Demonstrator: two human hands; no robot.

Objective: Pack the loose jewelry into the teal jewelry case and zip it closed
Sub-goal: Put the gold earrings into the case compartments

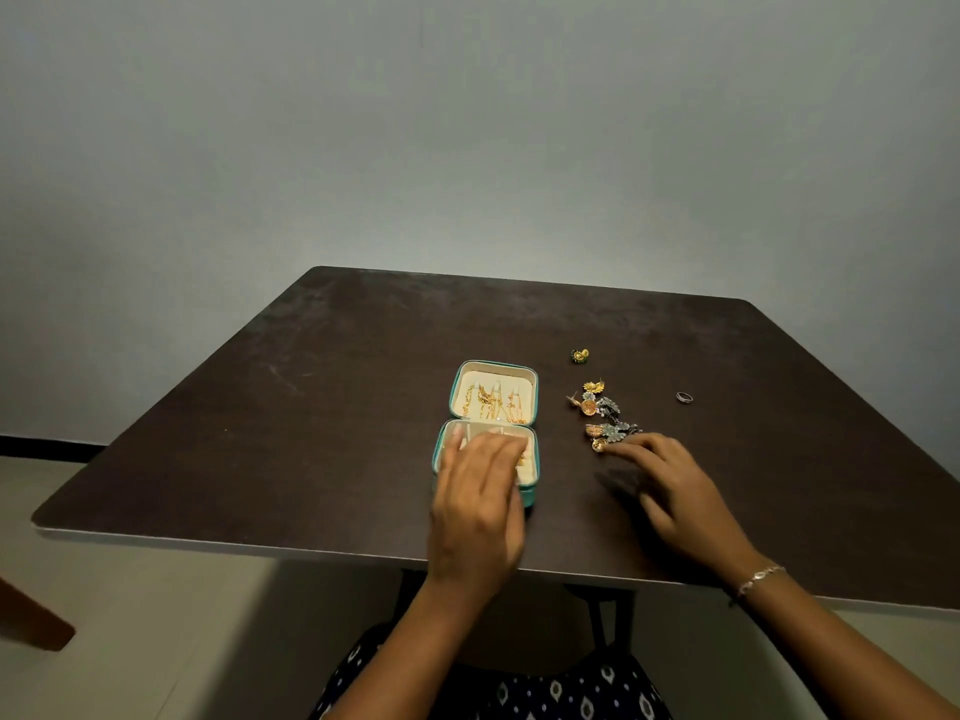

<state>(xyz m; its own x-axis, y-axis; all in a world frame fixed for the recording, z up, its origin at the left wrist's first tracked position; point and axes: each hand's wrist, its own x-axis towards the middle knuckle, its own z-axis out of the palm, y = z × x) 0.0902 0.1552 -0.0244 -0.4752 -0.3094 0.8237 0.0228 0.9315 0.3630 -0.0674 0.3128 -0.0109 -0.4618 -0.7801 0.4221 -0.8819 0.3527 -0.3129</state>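
Note:
The teal jewelry case [531,493] lies open in the middle of the dark table, cream lining up. Gold chains [493,402] hang in its far half. My left hand [475,506] rests over the near half with fingers reaching in; whether it holds a piece is hidden. To the right lies a pile of loose earrings [605,418], gold and grey. My right hand [670,491] reaches to the pile's near end, its fingertips touching a gold piece [597,445]. A green-gold earring [580,355] and a silver ring [684,397] lie apart, farther back.
The dark table [311,407] has a pale front edge close to my body and a plain wall behind. A brown wooden corner [31,621] shows at the lower left on the floor. A bracelet [761,576] is on my right wrist.

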